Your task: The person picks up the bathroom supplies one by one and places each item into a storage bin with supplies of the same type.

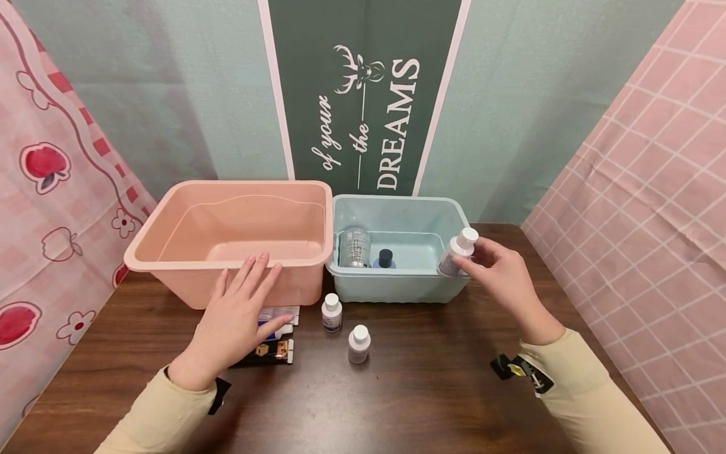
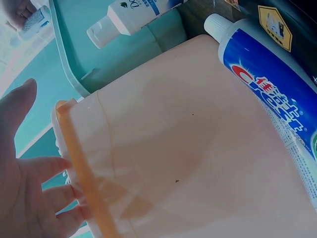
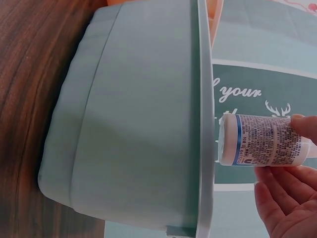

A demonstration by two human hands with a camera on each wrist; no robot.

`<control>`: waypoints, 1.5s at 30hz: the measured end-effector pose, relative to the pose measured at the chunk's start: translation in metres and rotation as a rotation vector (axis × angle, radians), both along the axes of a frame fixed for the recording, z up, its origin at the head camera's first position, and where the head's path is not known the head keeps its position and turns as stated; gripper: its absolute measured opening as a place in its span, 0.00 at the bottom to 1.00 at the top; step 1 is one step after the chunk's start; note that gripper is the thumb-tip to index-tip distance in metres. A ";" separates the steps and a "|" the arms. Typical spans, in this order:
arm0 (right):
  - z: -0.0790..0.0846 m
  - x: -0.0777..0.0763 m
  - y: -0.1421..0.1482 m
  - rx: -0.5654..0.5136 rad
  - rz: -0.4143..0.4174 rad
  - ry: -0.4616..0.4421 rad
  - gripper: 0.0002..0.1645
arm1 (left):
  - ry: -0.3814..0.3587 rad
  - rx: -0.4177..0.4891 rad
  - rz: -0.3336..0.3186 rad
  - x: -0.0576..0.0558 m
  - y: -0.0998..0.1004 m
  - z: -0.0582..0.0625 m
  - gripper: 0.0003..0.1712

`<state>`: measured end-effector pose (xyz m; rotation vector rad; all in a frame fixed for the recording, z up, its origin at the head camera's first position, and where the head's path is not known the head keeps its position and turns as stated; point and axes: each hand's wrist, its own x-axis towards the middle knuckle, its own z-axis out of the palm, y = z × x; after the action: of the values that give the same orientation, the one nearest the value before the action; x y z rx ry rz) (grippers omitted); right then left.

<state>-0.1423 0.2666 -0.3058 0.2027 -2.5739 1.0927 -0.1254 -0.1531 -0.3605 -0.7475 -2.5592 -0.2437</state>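
My right hand (image 1: 506, 277) pinches a small white screw-cap bottle (image 1: 456, 251) between thumb and fingers, over the near right rim of the light blue bin (image 1: 397, 287). Its printed label with a blue band faces the right wrist view. A clear printed bottle (image 1: 355, 247) and a dark-capped bottle (image 1: 386, 258) are inside that bin. My left hand (image 1: 229, 331) lies with spread, fairly straight fingers, their tips at the front rim of the pink bin (image 1: 283, 274). Beneath this hand are a blue Crest toothpaste tube (image 2: 270, 84) and a black tube (image 1: 275, 352), both partly hidden.
Two more small white bottles, one close by the bins (image 1: 331, 313) and one nearer me (image 1: 358, 345), stand upright on the dark wooden table (image 1: 408, 403). Behind the bins hangs a green printed cloth (image 1: 363, 126); pink patterned cloths flank the table.
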 end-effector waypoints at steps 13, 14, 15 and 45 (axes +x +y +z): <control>-0.002 -0.014 -0.001 -0.012 -0.004 -0.031 0.29 | -0.001 0.003 -0.005 0.000 0.002 0.001 0.47; -0.002 -0.014 -0.001 -0.012 -0.005 -0.035 0.30 | -0.002 0.003 -0.004 0.000 0.002 0.001 0.47; -0.002 -0.015 -0.001 -0.014 -0.006 -0.040 0.30 | -0.003 0.002 -0.003 0.000 0.002 0.001 0.47; 0.000 -0.040 0.007 0.064 -0.008 -0.106 0.33 | -0.006 -0.004 0.001 0.000 0.002 0.001 0.47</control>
<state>-0.1821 0.2738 -0.3056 0.1542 -2.7032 1.0453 -0.1250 -0.1514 -0.3592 -0.7477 -2.5669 -0.2406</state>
